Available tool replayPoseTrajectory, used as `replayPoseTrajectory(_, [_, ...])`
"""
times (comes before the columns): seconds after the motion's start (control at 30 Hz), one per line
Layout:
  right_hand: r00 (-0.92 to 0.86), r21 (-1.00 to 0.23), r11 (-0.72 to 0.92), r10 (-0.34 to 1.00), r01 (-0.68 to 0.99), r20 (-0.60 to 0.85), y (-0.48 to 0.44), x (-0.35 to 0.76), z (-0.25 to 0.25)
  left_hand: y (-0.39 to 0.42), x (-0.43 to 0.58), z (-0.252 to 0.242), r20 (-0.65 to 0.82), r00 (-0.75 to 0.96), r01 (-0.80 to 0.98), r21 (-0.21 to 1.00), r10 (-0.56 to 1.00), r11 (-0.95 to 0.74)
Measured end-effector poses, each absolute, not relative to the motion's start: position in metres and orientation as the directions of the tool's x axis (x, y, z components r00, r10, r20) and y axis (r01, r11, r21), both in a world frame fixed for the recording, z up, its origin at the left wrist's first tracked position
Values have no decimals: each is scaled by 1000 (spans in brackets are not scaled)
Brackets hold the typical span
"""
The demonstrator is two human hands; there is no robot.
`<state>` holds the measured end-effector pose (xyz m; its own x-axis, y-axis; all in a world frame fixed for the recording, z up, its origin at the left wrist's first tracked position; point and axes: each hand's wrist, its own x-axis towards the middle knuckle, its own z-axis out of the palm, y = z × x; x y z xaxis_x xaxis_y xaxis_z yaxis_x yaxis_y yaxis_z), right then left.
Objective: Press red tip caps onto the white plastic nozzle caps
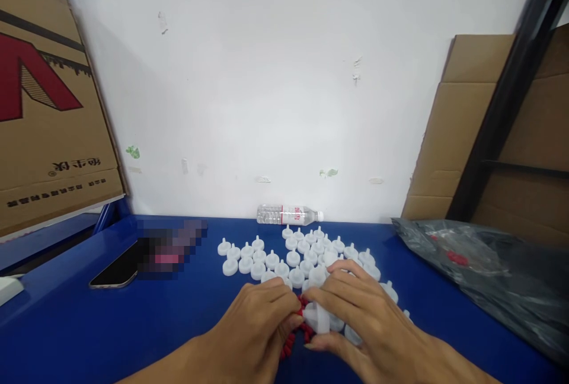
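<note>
My left hand [258,319] and my right hand [355,313] meet at the near middle of the blue table [66,325]. Their fingertips pinch together around a white plastic cap [317,317] with small red pieces [303,308] at its left side. More small red pieces [288,345] lie under my left hand. Several white plastic caps [284,256] with short stems stand upright in loose rows just beyond my hands.
A clear water bottle [288,214] lies on its side against the white wall. A dark phone [118,268] rests at the left. Cardboard boxes lean at the far left [44,111] and right [448,135]. A grey plastic bag [484,271] spreads across the right side.
</note>
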<state>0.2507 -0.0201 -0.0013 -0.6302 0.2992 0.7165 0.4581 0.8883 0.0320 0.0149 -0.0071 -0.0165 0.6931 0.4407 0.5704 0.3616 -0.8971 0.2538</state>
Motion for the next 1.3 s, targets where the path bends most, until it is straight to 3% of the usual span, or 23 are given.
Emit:
replayPoseTrajectory(0.1, [-589, 44, 866, 301, 498, 750, -21, 250, -3, -7, 16, -12, 607, 672, 369, 222, 424, -903])
replayPoseTrajectory(0.27, [-586, 112, 858, 242, 502, 773, -19, 250, -5, -7, 13, 5, 667, 712, 290, 3, 218, -957])
replayPoseTrajectory(0.43, [-603, 108, 832, 299, 545, 739, -20, 250, -1, -2, 7, 16, 765, 592, 288, 92, 253, -953])
replayPoseTrajectory(0.5, [-593, 61, 824, 352, 564, 724, -20, 249, 1, 6, 0, 20, 768, 587, 345, 51, 258, -937])
replayPoseTrajectory(0.57, [-588, 19, 819, 395, 573, 706, -19, 249, 2, 15, -8, 27, 688, 651, 472, -35, 322, -881])
replayPoseTrajectory(0.63, [-593, -6, 817, 424, 577, 684, -17, 249, 1, 21, -16, 34, 507, 725, 599, -130, 466, -790])
replayPoseTrajectory(0.77, [-589, -10, 788, 468, 615, 659, -14, 248, -3, 21, -26, 41, 220, 659, 751, -246, 720, -612])
replayPoseTrajectory(1.03, [-581, -28, 739, 551, 673, 598, -11, 250, -12, 22, -30, 33, 135, 596, 792, -262, 791, -552])
replayPoseTrajectory(1.3, [-606, 23, 728, 553, 686, 572, -9, 250, -13, 21, -15, 25, 112, 760, 649, -69, 640, -758])
